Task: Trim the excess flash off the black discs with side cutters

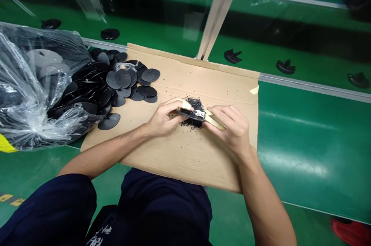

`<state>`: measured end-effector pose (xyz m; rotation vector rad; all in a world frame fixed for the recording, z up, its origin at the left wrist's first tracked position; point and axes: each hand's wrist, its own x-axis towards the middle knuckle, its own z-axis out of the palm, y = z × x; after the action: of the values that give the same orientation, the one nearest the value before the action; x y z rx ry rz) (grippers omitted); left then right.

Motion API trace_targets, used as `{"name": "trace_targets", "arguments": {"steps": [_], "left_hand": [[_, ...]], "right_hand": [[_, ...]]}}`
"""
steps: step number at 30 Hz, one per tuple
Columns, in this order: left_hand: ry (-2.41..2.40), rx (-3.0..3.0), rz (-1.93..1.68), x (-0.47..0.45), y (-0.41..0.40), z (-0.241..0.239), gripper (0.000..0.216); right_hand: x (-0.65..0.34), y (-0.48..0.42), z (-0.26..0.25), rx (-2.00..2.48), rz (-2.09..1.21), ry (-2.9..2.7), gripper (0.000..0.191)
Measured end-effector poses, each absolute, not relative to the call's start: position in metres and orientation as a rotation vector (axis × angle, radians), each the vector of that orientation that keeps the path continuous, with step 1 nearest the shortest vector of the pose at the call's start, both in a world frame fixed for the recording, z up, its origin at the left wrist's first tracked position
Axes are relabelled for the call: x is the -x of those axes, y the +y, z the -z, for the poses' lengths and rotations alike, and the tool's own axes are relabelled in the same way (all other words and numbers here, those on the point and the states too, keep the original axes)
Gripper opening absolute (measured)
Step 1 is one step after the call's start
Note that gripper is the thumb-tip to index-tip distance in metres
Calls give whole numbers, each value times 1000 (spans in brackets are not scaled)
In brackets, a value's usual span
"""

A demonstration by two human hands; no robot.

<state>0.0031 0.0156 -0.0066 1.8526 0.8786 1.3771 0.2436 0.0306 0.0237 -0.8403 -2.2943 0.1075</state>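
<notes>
1. Two hands meet near the middle of the cardboard sheet that lies across the person's lap. The left hand is closed in a pinch on a black disc, and the right hand is wrapped round a tan-handled tool set against the disc's edge.
2. Black shavings heap under and just behind the disc, so some trimming looks done.
3. Dozens more loose discs spill over the sheet's far-left corner from a clear plastic bag — by the look of it, most of the work remains.
4. Beyond the sheet's far edge, single black pieces lie well apart on a green belt — whether they are finished cannot be told.
</notes>
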Motion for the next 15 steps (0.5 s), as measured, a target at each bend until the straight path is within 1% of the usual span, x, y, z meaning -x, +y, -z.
{"name": "trace_targets", "arguments": {"steps": [8,10,15], "left_hand": [[850,-1891,-1393,-5,15,8,13],[858,-1905,-1384,-5,14,6,13],[861,-1943,-1372,-3,12,3,13]], "right_hand": [[-249,29,-25,927,-17,-2417,19],[-249,28,-26,937,-91,-2409,19],[-245,28,-25,876,-430,-2258,20]]}}
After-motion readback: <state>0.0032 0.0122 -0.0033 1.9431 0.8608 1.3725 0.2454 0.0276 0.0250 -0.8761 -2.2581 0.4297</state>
